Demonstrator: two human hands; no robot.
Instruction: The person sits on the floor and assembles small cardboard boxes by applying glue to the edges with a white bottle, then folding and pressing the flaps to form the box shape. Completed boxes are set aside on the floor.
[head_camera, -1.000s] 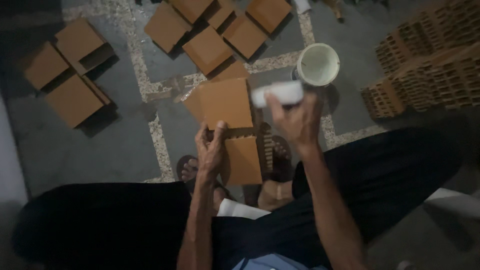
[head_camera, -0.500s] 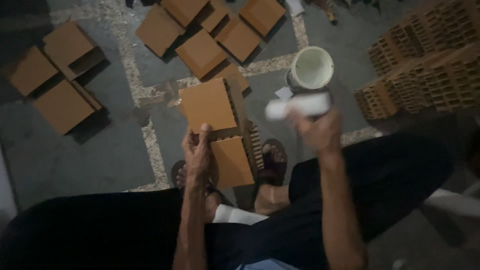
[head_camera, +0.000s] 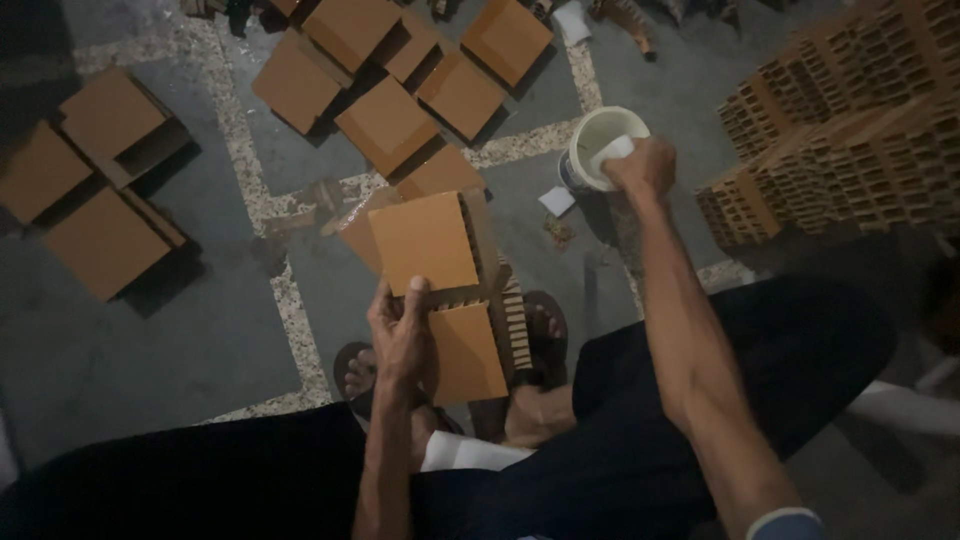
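A small craft workshop, by the look of it, with work done low over a grey concrete floor crossed by pebbled strips. Flat orange-brown square panels lay scattered across the floor in loose groups, some overlapping. Stacks of slatted, lattice-like wooden pieces stood piled at the right. A white bucket sat among the panels, with scraps of white material beside it. The light was dim, and sandalled feet rested on the floor.
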